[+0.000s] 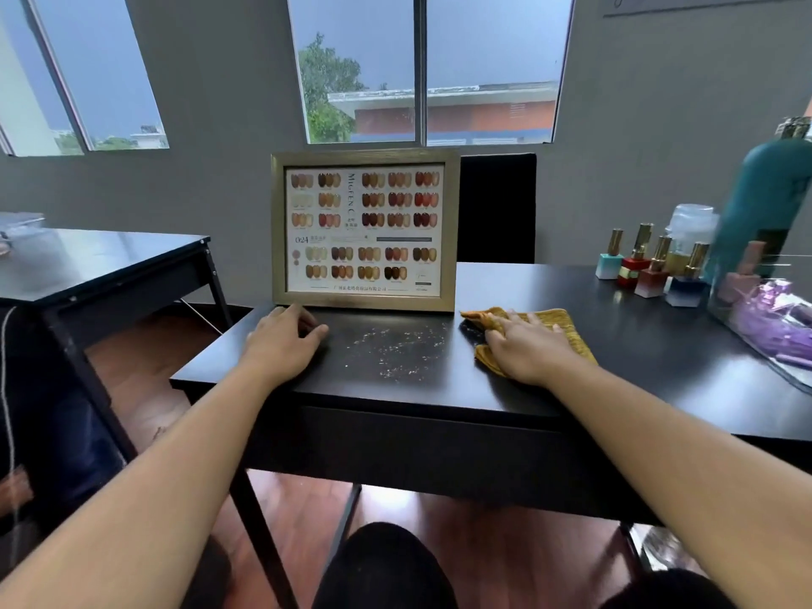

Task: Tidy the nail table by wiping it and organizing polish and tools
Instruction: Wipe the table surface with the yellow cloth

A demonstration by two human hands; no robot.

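Note:
A black nail table (615,371) stands in front of me. Pale crumbs and dust (395,349) are scattered on its top between my hands. My right hand (527,349) presses flat on a mustard-yellow cloth (567,327), just right of the crumbs. Resting palm down on the table's left end is my left hand (285,340), which holds nothing. Several nail polish bottles (650,270) with gold caps stand in a group at the back right.
A framed colour-swatch chart (364,230) stands upright at the back of the table. A tall teal bottle (764,204), a clear jar (692,230) and a clear tray with purple items (773,323) sit at the right. Another black table (101,261) stands at the left.

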